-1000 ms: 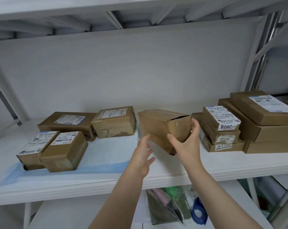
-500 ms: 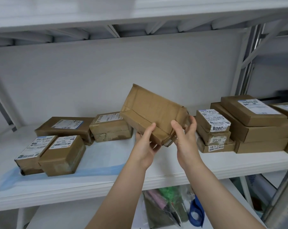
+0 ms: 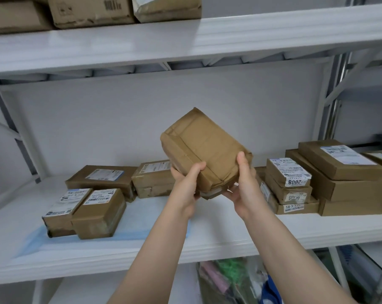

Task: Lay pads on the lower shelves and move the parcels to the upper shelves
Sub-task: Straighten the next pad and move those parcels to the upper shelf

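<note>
A brown taped parcel (image 3: pixel 204 148) hangs tilted in the air above the middle shelf (image 3: pixel 207 244). My left hand (image 3: pixel 186 185) grips its near left corner and my right hand (image 3: pixel 244 185) grips its near right corner. A thin blue-edged pad (image 3: pixel 38 239) lies on the shelf's left part under two small labelled parcels (image 3: pixel 84 212). Two more parcels (image 3: pixel 128 179) sit behind them. The upper shelf (image 3: pixel 185 38) carries several brown parcels (image 3: pixel 91 9) at its left.
Stacks of labelled parcels (image 3: pixel 317 178) fill the right of the middle shelf. A clear bag of coloured items (image 3: pixel 234 281) lies on the shelf below. Metal uprights (image 3: pixel 337 106) stand at the right, a diagonal brace (image 3: pixel 14 132) at the left.
Both hands took hold of the brown parcel and lifted it off the middle shelf. The view tilted up, bringing the upper shelf and its parcels into sight.
</note>
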